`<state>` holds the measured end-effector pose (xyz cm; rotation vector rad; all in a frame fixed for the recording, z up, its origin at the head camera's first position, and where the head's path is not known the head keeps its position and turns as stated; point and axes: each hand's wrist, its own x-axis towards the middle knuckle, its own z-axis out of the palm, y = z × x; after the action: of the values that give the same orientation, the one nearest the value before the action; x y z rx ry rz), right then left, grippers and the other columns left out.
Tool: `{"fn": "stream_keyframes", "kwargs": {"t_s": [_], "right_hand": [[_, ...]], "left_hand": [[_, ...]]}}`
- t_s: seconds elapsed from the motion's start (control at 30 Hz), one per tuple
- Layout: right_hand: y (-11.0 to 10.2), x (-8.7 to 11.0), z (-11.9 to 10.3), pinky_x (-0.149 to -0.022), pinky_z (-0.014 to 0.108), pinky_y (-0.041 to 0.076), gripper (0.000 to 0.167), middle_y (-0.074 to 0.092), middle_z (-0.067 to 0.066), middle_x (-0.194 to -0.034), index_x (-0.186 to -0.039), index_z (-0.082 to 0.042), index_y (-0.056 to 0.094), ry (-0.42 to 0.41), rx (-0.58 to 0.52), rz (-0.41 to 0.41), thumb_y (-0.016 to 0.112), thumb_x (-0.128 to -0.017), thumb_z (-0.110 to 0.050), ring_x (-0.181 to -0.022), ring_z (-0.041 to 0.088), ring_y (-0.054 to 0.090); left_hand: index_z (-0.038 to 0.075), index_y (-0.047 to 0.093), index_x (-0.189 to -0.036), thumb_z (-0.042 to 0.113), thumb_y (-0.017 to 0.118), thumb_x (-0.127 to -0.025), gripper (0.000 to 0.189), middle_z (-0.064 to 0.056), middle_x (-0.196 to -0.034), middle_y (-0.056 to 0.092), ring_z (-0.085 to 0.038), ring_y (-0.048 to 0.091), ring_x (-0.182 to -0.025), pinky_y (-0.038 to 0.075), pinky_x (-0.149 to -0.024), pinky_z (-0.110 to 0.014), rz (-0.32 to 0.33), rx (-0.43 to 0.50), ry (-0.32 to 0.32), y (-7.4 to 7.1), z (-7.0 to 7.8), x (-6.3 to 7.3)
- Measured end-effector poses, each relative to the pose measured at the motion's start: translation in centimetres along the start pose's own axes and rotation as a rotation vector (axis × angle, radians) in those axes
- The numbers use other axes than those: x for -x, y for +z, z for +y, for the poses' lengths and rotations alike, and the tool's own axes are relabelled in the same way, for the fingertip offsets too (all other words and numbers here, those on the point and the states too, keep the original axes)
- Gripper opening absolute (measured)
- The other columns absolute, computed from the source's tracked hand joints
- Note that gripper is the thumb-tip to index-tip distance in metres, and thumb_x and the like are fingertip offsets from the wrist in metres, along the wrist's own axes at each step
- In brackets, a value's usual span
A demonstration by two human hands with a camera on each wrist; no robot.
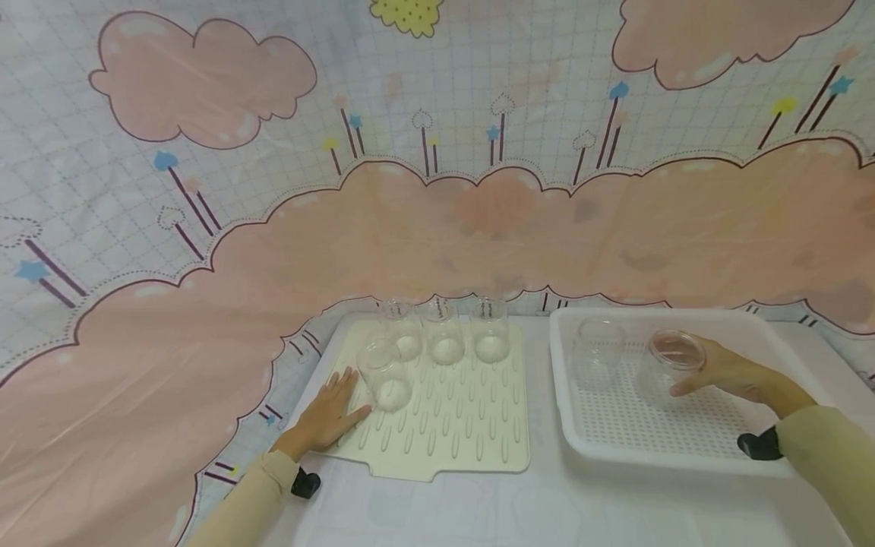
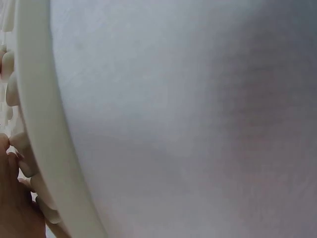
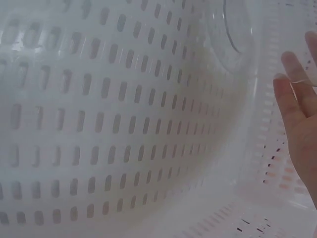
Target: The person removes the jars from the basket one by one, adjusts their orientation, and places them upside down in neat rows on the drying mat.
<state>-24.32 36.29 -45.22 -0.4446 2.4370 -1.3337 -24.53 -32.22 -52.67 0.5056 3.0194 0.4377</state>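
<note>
Clear jar [image 1: 661, 374] sits left of our right hand [image 1: 728, 372], gripped between thumb and fingers near its rim, within white basket [image 1: 670, 457]; another jar [image 1: 598, 358] stands farther left. Our left hand [image 1: 324, 414] lies spread, released, on cream mat [image 1: 461, 450], just beside transparent cup [image 1: 385, 374].

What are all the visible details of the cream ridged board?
The board is cream, roughly rectangular and plastic-looking, with rows of raised ridges, a smooth border and a shallow tab on its near edge. It lies flat on the white tabletop, left of the white basket. Four clear jars stand on it, three along the far side and one nearer. The left hand rests on its left side.
</note>
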Motion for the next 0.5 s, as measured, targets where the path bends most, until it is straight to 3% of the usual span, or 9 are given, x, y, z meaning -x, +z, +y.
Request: {"fn": "stream_keyframes", "kwargs": {"t_s": [0.33,0.5], "right_hand": [[-0.1,0.1,-0.7,-0.095,0.077,0.034,0.087,0.035,0.029,-0.153,-0.151,0.001,0.033,-0.002,0.012,0.026,0.082,-0.08,-0.012,-0.137,0.045,0.036],[-0.3,0.1,-1.1,-0.094,0.076,0.037,0.084,0.043,0.024,-0.15,-0.15,-0.002,0.036,-0.024,0.015,0.044,0.082,-0.08,-0.012,-0.124,0.003,0.05]], "left_hand": [[-0.008,0.017,-0.155,0.058,0.048,-0.099,0.092,-0.028,-0.161,0.015,-0.048,0.008,-0.147,0.01,-0.118,-0.061,-0.029,0.054,-0.021,-0.8,0.6,0.2],[-0.006,0.014,-0.156,0.058,0.05,-0.098,0.094,-0.023,-0.163,0.011,-0.044,0.004,-0.149,0.008,-0.119,-0.057,-0.055,0.107,-0.065,-1.5,0.8,0.2]]}}
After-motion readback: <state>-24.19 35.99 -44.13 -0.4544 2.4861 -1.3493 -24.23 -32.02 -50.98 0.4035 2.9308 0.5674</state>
